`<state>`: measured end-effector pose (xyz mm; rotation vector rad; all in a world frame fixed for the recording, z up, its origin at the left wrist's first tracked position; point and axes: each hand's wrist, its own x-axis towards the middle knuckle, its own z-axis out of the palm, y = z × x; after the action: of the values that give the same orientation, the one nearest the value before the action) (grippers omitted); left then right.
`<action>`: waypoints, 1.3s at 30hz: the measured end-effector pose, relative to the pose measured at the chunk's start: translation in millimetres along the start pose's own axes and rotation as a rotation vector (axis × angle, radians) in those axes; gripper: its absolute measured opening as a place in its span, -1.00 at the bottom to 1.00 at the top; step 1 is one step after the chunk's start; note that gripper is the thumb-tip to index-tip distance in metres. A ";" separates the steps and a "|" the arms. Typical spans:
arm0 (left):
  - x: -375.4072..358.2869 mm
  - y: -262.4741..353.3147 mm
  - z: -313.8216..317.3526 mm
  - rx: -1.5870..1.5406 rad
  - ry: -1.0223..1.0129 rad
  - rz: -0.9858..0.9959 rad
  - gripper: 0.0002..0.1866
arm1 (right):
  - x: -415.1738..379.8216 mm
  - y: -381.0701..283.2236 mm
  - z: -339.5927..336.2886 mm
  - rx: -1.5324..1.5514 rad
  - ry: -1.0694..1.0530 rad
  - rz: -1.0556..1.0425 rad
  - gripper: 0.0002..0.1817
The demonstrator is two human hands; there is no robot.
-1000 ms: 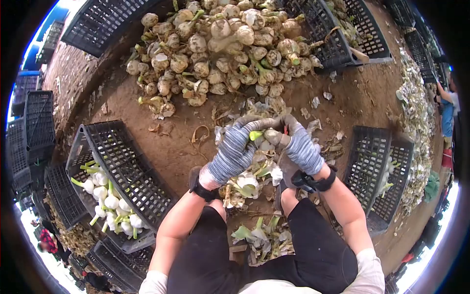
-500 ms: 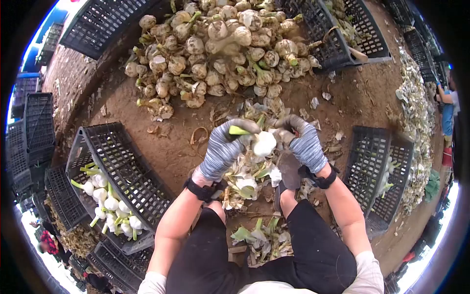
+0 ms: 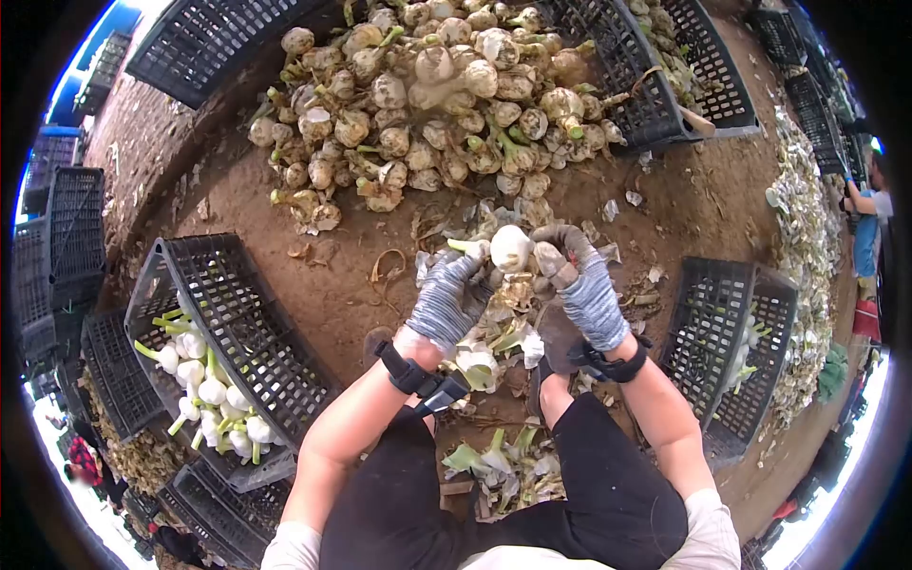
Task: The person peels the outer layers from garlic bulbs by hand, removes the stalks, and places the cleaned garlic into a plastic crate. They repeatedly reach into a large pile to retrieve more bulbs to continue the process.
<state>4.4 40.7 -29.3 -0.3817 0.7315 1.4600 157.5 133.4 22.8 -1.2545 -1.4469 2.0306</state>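
Note:
A white garlic bulb with a short pale-green stem is held up between my two gloved hands. My left hand is closed around its neck, the stem sticking out to the left past the thumb. Against the bulb's right side press the closed thumb and fingers of my right hand; the fingertips' exact grip is partly hidden. Brownish loose garlic skin hangs just under the bulb. Peeled skins and leaf scraps lie on the ground below, between my feet.
Ahead lies a heap of unpeeled, soil-stained garlic. A black crate at left holds clean white bulbs; another crate stands at right. A tipped crate is by the heap. At far right, a person stands beside piled skins.
The bulb has risen slightly and its stem now points more level to the left. My left hand has turned, and brownish skin now shows beneath the bulb. My right fingers have come against its side.

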 end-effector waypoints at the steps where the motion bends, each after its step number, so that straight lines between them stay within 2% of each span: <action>1: -3.1 -2.6 5.6 0.143 0.029 0.107 -0.79 | 1.3 0.0 3.7 0.013 0.044 -0.018 -0.73; 3: -4.5 -7.0 12.9 0.199 0.025 0.143 -0.79 | 1.4 -2.2 8.9 0.041 0.045 -0.006 -0.74; 6: -9.3 -8.7 20.3 0.330 0.031 0.311 -0.78 | 2.2 -2.0 14.1 0.068 0.102 0.059 -0.69; 11: -8.3 -6.5 16.2 0.314 0.061 0.274 -0.77 | 0.7 7.7 -1.7 0.192 -0.030 0.076 -0.70; 13: -7.7 -9.5 17.5 0.315 0.061 0.289 -0.76 | 0.1 6.8 -4.1 0.410 -0.040 0.089 -0.70; 15: -8.5 -12.1 21.2 0.455 0.110 0.378 -0.78 | -2.1 0.5 -1.9 0.386 0.000 0.081 -0.71; 16: -9.3 -13.1 23.8 0.454 0.109 0.379 -0.78 | -2.4 -2.1 0.8 0.201 0.035 0.025 -0.72; 17: -10.7 -14.0 26.3 0.567 0.110 0.483 -0.78 | -2.7 -4.2 4.2 0.017 0.070 -0.030 -0.73; 18: -11.8 -14.3 27.7 0.681 0.111 0.588 -0.78 | -2.5 -6.2 8.3 0.063 0.087 -0.018 -0.74; 23: -11.7 -11.0 26.8 0.680 0.118 0.585 -0.79 | -1.1 6.2 -4.7 0.109 0.023 0.012 -0.78; 25: -10.0 -11.9 26.3 0.506 0.119 0.491 -0.77 | -0.7 20.5 -15.2 0.128 0.019 0.034 -0.79; 27: -6.6 -11.4 21.7 0.474 0.112 0.443 -0.77 | 3.2 31.0 -24.7 -0.280 0.134 -0.120 -0.81; 28: -5.0 -11.8 19.5 0.444 0.108 0.394 -0.76 | 1.4 28.3 -24.7 -0.061 0.152 -0.015 -0.80; 29: -3.4 -13.4 17.5 0.442 0.109 0.392 -0.76 | 0.0 24.5 -24.1 -0.063 0.152 -0.013 -0.80; 31: -2.5 -15.1 17.5 0.495 0.106 0.403 -0.78 | -3.0 6.2 -13.5 0.179 0.092 0.036 -0.78; 33: -3.7 -16.6 19.8 0.573 0.092 0.422 -0.79 | 0.2 1.3 -5.3 0.116 0.057 0.062 -0.76; 35: -4.1 -15.8 19.5 0.648 0.078 0.441 -0.80 | 2.6 3.3 0.0 -0.039 0.035 -0.020 -0.75; 39: -2.3 -11.3 17.8 0.572 0.107 0.402 -0.80 | 1.5 -2.9 -12.9 0.150 -0.060 0.119 -0.70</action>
<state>19.3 49.3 -16.9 0.1389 1.3224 1.5263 166.6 143.1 23.7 -1.2545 -1.2457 2.2264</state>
